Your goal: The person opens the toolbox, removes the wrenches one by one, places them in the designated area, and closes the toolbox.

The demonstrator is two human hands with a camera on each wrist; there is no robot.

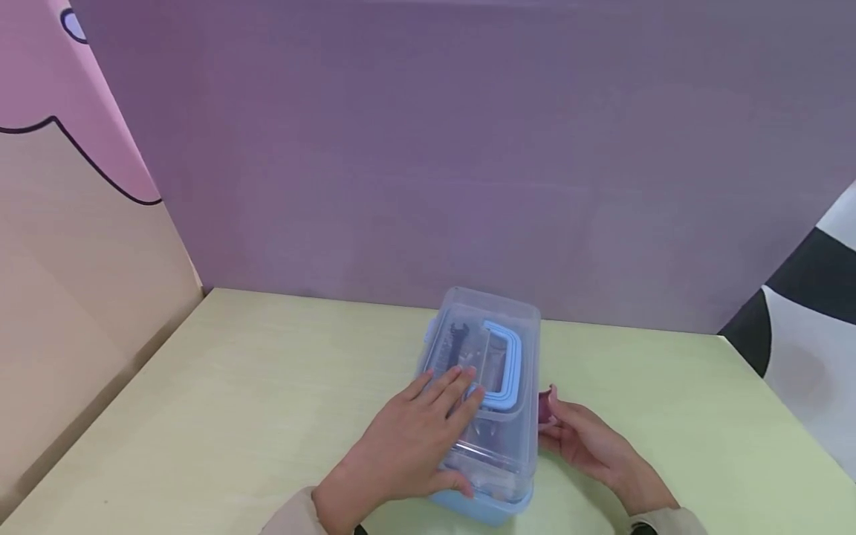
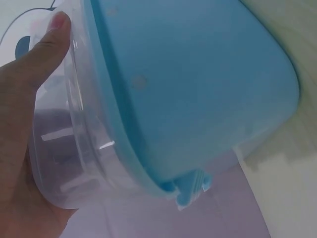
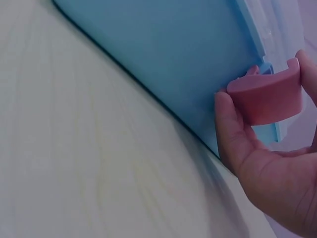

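A storage box with a clear lid (image 1: pixel 495 327) and blue base (image 1: pixel 481 509) stands on the pale green table (image 1: pixel 234 401). A light blue handle (image 1: pixel 504 368) lies folded on the lid, and dark tools show through it. My left hand (image 1: pixel 417 438) lies flat on the lid with straight fingers, thumb (image 2: pixel 47 44) against the lid's near edge. My right hand (image 1: pixel 575 435) is at the box's right side and pinches a pink latch clip (image 3: pixel 267 96) against the blue base (image 3: pixel 173 59).
A purple wall (image 1: pixel 468 148) rises behind the table. A beige and pink panel (image 1: pixel 73 245) closes the left side. Black and white floor (image 1: pixel 816 297) shows past the table's right edge.
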